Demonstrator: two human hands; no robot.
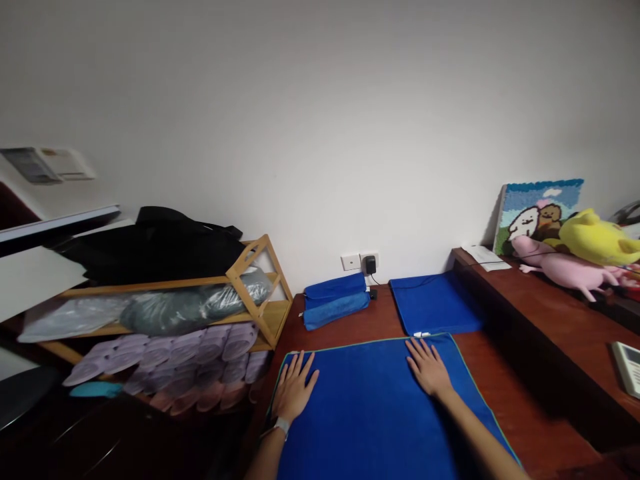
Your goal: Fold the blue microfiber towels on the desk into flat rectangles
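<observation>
A large blue towel (370, 413) with a thin green edge lies spread on the reddish-brown desk (525, 393). My left hand (295, 387) rests flat on its far left corner, fingers spread. Toward the far right side of the cloth, my right hand (427, 367) also lies flat with its fingers apart, near a small white label. Neither hand grips anything. Behind the cloth sit rolled or folded blue towels (335, 301) on the left and a flat folded blue towel (435, 303) on the right. The near part of the spread towel runs out of view.
Left of the desk stands a wooden rack (270, 293) holding a black bag (165, 247), plastic-wrapped bundles and several rolled lilac towels (190, 347). A black plug (371, 265) sits in the wall socket. On the raised right ledge are plush toys (570, 267), a picture (543, 210) and a calculator-like device (629, 367).
</observation>
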